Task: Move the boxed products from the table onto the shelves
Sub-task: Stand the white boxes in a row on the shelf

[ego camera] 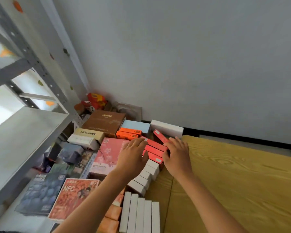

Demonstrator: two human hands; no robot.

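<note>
Head view: left hand (133, 153) flat and right hand (176, 153) loosely curled flank red boxes (155, 148), grip probably unclosed; next squeeze, lift to shelf (23, 132) at 9 o'clock.

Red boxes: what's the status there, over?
Both hands, left and right, flank the red boxes, touching, none lifted. Shelf bare. Nothing blocking.

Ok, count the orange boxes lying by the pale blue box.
2. Both orange boxes lie side by side against the pale blue box, just beyond the pink flowered box. More could be hidden under them.
</note>
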